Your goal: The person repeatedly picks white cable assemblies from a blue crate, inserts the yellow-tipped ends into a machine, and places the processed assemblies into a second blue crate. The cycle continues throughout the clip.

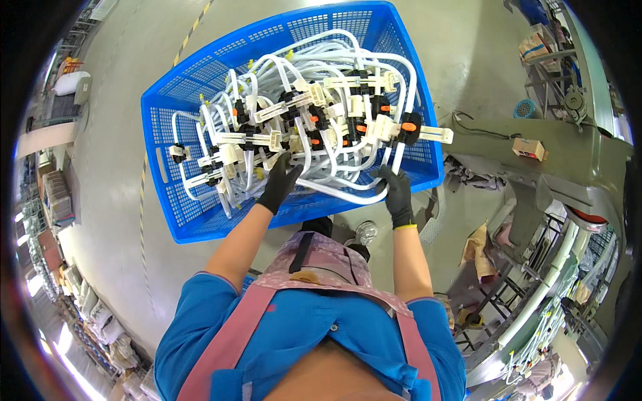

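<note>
A large blue perforated plastic basket [200, 224] is heaped with white bent tubes [321, 57] that carry black and cream plastic clips. Along its near side, my left hand [279, 184], in a dark glove, has its fingers closed at a white tube; the fingertips are partly hidden among the parts. My right hand [397, 194], gloved too, pinches a looped white tube [348, 195] at the near right corner. That loop bows toward me between both hands. Above my right hand sits a black clip [409, 127] with an orange insert and a cream strap reaching past the basket's rim.
To the right stands a grey-green machine bench [562, 154] with a small box [528, 148] on it. More white tubes [535, 334] hang at the lower right. Shelves with stacked goods [60, 194] line the left. A yellow-black floor line [144, 200] runs left of the basket.
</note>
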`<state>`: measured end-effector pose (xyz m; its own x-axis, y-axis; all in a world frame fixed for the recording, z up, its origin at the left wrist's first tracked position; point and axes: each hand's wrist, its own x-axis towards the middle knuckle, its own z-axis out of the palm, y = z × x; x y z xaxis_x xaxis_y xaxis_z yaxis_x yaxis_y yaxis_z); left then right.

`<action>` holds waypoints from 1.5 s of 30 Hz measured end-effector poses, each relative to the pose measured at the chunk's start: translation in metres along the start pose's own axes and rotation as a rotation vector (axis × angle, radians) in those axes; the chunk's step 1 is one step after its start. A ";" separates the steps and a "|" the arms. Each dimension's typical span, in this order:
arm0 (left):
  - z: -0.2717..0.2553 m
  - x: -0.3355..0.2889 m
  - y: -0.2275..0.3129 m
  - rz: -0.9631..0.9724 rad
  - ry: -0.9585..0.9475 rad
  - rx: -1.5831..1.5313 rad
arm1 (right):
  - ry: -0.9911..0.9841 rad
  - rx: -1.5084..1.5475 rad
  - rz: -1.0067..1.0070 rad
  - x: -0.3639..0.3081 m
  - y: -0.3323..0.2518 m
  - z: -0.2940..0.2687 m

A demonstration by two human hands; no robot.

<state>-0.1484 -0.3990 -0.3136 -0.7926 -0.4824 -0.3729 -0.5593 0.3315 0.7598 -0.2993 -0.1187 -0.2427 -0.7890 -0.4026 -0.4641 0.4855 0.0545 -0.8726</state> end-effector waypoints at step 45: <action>-0.123 -0.113 0.292 0.948 -0.092 0.019 | -0.412 0.236 0.027 -0.164 -0.249 0.095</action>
<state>-0.1921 -0.3468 0.0160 -0.9338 0.0597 0.3528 0.3230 0.5651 0.7592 -0.2551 -0.1526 0.0648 -0.5830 -0.7356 -0.3451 0.6138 -0.1204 -0.7802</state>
